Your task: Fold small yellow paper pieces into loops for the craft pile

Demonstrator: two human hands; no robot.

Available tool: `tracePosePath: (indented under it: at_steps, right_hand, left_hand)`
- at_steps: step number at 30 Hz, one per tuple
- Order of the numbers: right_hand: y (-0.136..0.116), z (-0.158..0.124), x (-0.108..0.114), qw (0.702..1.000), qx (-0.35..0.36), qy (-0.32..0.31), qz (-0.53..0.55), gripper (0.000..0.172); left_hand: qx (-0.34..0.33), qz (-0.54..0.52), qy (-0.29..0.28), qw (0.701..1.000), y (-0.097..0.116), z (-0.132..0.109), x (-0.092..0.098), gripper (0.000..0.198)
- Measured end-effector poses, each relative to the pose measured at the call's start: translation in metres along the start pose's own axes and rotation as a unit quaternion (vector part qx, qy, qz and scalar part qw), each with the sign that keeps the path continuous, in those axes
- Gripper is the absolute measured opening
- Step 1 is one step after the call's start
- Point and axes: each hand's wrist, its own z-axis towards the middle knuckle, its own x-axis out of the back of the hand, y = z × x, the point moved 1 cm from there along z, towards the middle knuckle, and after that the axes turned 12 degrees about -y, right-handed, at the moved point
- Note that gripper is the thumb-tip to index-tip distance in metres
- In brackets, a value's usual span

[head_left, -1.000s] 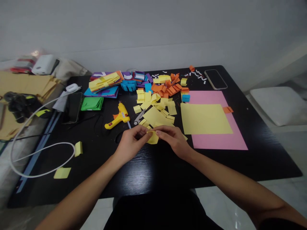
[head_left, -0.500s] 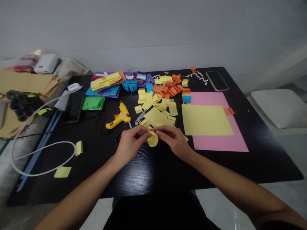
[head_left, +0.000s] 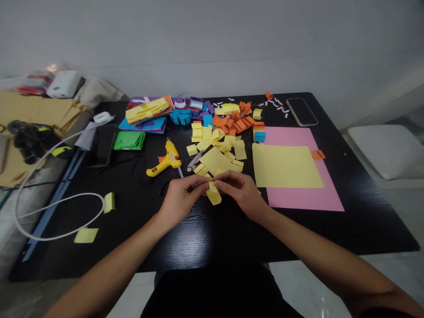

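Between my fingertips is a small yellow paper piece (head_left: 213, 195), its lower end hanging free over the black table. My left hand (head_left: 183, 196) pinches its left side, thumb and fingers closed. From the other side my right hand (head_left: 240, 192) grips the piece with thumb and index finger; the fingers hide its top edge. Just beyond my hands lie several cut and folded yellow papers (head_left: 215, 161) and a pair of scissors (head_left: 194, 161), whose handles are partly hidden by my left hand. A yellow glue gun (head_left: 167, 160) rests to the left of the scissors.
On the right, a yellow sheet (head_left: 287, 167) overlaps a pink sheet (head_left: 304, 198). Orange folded strips (head_left: 236, 121), colored paper stacks (head_left: 149, 112) and a phone (head_left: 301, 111) lie at the back. A white cable (head_left: 59, 238) loops at left, near a dark phone (head_left: 102, 145).
The yellow paper piece has turned in my fingers and now hangs narrower and tilted to the right. Both hands stay in nearly the same place.
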Motion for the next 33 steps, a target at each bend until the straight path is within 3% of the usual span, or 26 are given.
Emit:
tracePosePath:
  at_steps: [8, 13, 19, 33]
  right_hand:
    - [0.0, 0.0, 0.002, 1.0, -0.005, 0.011, 0.014, 0.019]
    - [-0.006, -0.006, 0.0, 0.99, 0.069, -0.014, -0.125, 0.019]
    - [0.007, -0.006, -0.001, 0.956, 0.086, 0.062, -0.274, 0.009]
    - [0.005, -0.006, 0.001, 0.941, 0.156, 0.049, -0.295, 0.005]
  left_hand:
    - [0.0, 0.003, -0.018, 1.0, 0.0, 0.002, 0.0, 0.018]
    - [0.017, -0.03, -0.003, 0.999, -0.005, 0.003, -0.001, 0.019]
    - [-0.004, 0.023, -0.012, 1.0, -0.002, 0.001, -0.002, 0.016]
    - [0.029, -0.116, -0.04, 0.992, 0.002, 0.006, -0.001, 0.012]
